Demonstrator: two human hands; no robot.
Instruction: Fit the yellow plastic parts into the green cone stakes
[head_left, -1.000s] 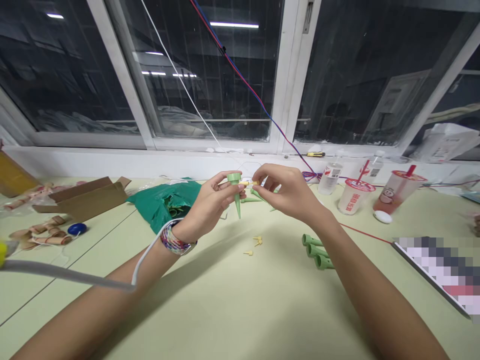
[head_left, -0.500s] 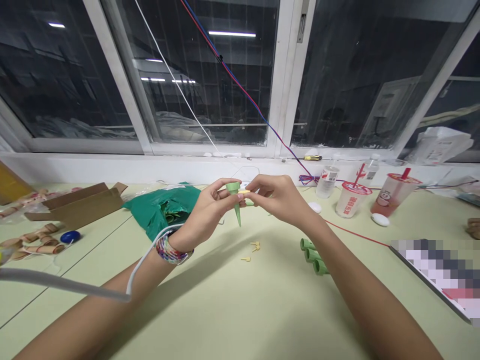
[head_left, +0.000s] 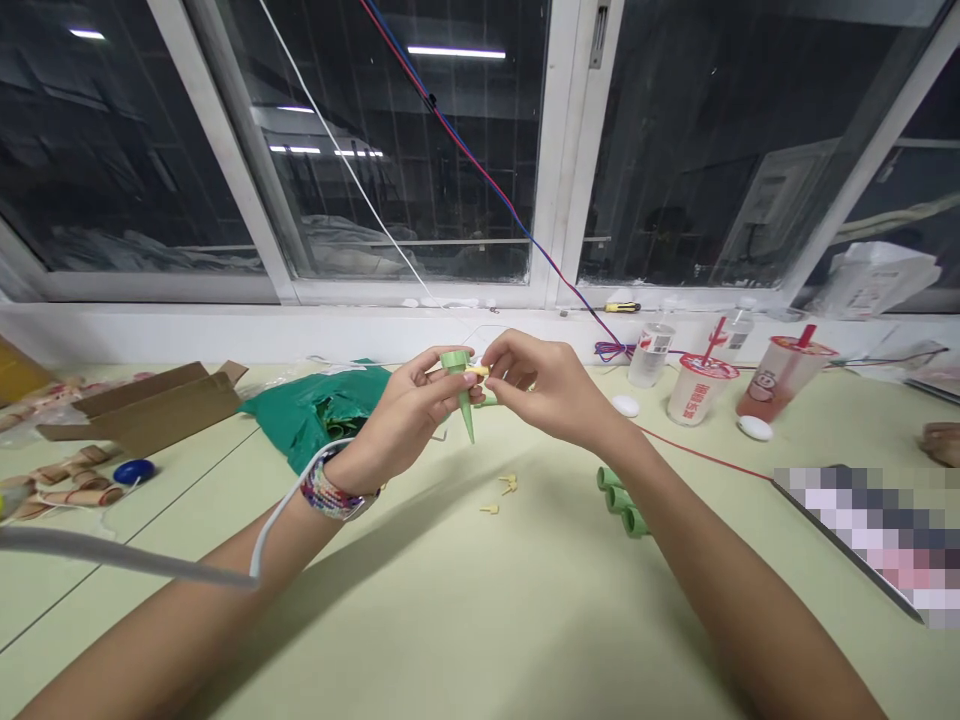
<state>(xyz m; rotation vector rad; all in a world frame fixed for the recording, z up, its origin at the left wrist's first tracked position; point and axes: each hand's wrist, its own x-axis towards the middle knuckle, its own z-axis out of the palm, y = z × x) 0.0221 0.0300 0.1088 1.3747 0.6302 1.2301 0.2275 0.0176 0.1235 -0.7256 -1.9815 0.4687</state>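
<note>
My left hand (head_left: pixel 403 420) grips a green plastic spike (head_left: pixel 463 395) near its wide top, with the point hanging down. My right hand (head_left: pixel 547 390) pinches a small yellow plastic piece (head_left: pixel 476 371) between finger and thumb, right at the top of the spike. Its end is hidden by my fingers. On the table below lie several tiny yellow parts (head_left: pixel 508 484). Several green plastic tubes (head_left: pixel 619 503) lie under my right forearm.
The pale green table (head_left: pixel 420 610) holds a cardboard box (head_left: pixel 150 405), a green plastic bag (head_left: pixel 315 418), a blue round object (head_left: pixel 133 472), rolled brown pieces (head_left: pixel 79 490) and plastic drink cups (head_left: pixel 694 390). Another person's hand (head_left: pixel 941 443) shows at the right edge. Windows stand behind.
Both hands and the spike have shifted slightly left in view, and the scene has tilted a little. The yellow piece stays pinched at the spike's top.
</note>
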